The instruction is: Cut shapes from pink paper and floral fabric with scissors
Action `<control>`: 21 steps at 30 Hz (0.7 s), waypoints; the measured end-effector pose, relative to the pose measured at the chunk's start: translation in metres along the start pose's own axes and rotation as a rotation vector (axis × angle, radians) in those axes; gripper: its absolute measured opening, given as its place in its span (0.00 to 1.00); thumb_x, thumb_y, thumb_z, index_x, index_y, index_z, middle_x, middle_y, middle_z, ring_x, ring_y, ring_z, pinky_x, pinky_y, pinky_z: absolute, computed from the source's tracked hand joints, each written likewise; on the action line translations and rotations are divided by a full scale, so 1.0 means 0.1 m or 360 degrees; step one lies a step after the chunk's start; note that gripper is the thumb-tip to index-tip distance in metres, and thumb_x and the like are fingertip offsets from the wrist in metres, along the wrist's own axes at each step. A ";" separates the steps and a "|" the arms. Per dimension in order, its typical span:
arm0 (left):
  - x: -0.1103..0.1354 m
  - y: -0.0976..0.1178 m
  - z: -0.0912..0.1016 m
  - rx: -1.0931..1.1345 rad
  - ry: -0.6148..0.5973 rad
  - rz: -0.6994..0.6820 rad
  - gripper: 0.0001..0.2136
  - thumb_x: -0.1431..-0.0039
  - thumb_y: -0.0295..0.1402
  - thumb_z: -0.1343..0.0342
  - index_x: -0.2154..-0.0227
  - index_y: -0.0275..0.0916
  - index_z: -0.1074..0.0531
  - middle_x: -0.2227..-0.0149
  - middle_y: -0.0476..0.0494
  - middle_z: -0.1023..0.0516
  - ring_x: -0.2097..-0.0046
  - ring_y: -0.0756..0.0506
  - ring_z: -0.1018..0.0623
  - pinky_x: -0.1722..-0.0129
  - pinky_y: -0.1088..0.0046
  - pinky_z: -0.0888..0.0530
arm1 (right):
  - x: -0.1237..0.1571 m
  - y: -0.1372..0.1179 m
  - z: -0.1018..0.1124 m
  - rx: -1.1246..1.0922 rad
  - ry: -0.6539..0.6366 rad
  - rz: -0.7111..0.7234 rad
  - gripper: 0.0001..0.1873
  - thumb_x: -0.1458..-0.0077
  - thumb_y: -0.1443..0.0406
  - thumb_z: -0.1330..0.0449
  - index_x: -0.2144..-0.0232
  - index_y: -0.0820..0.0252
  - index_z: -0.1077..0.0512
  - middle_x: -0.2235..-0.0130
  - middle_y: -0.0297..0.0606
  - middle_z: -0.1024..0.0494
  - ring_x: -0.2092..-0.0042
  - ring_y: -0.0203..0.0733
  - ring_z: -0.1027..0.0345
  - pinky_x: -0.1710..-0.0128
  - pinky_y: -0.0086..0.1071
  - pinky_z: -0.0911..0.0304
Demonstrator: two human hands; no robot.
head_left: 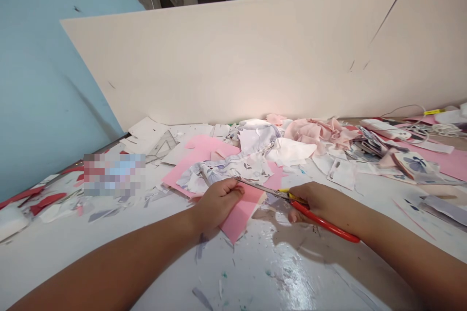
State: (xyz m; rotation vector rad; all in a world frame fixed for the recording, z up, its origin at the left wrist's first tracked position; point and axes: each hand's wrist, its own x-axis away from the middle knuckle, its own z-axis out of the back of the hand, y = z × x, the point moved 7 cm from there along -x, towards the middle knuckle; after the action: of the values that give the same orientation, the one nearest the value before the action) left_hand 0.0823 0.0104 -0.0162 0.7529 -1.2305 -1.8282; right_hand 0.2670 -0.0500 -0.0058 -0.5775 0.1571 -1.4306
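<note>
My left hand (221,204) is closed on a sheet of pink paper (242,211), thumb on top, its lower corner pointing toward me. In my right hand (315,199) is a pair of scissors (321,221) with red and yellow handles. The blades reach left across the pink paper, their tips beside my left thumb. Whether the blades are apart or together I cannot make out. Just behind both hands lies floral-print fabric (251,167), white with grey leaves and a lilac edge, over more pink paper (189,167).
Crumpled pink cloth (319,132) and white scraps lie along the back panel (241,63). A clear set square (164,145) rests at the back left. To the right are a white power strip (386,129) with cables and a flower-patterned cloth piece (414,163). Red scraps (47,202) lie far left.
</note>
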 end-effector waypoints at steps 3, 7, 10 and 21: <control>0.00 0.00 0.00 0.0085 0.0010 0.0014 0.12 0.49 0.40 0.51 0.80 0.37 0.39 0.80 0.53 0.45 0.76 0.53 0.43 0.78 0.77 0.44 | 0.02 -0.05 0.02 -0.0007 -0.0027 -0.0012 0.11 0.54 0.57 0.46 0.76 0.58 0.32 0.77 0.33 0.31 0.76 0.37 0.39 0.79 0.27 0.54; 0.01 -0.02 -0.02 0.0235 -0.0001 0.0078 0.15 0.51 0.43 0.49 0.82 0.36 0.40 0.81 0.54 0.45 0.77 0.54 0.43 0.79 0.78 0.44 | 0.04 -0.07 0.03 -0.0051 -0.0057 -0.0035 0.13 0.55 0.55 0.46 0.76 0.59 0.32 0.77 0.34 0.31 0.76 0.37 0.39 0.79 0.27 0.53; 0.03 -0.06 -0.05 0.0395 -0.0011 0.0174 0.15 0.53 0.44 0.47 0.80 0.36 0.39 0.81 0.54 0.44 0.78 0.55 0.42 0.80 0.79 0.44 | 0.02 -0.02 0.00 -0.0089 -0.0059 -0.0024 0.13 0.55 0.55 0.46 0.76 0.59 0.31 0.77 0.33 0.31 0.76 0.36 0.40 0.79 0.27 0.53; 0.02 -0.07 -0.07 0.0456 -0.0069 0.0155 0.14 0.50 0.41 0.48 0.80 0.37 0.42 0.81 0.54 0.43 0.78 0.55 0.41 0.80 0.80 0.44 | -0.01 0.00 -0.05 -0.0198 -0.0122 -0.0051 0.13 0.53 0.55 0.47 0.76 0.59 0.31 0.79 0.32 0.34 0.77 0.34 0.42 0.78 0.26 0.50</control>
State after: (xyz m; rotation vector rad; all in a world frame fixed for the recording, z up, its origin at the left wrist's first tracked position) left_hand 0.0849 0.0066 -0.0250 0.7962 -1.5512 -1.6162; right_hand 0.2642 -0.0503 -0.0102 -0.7387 0.1776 -1.4345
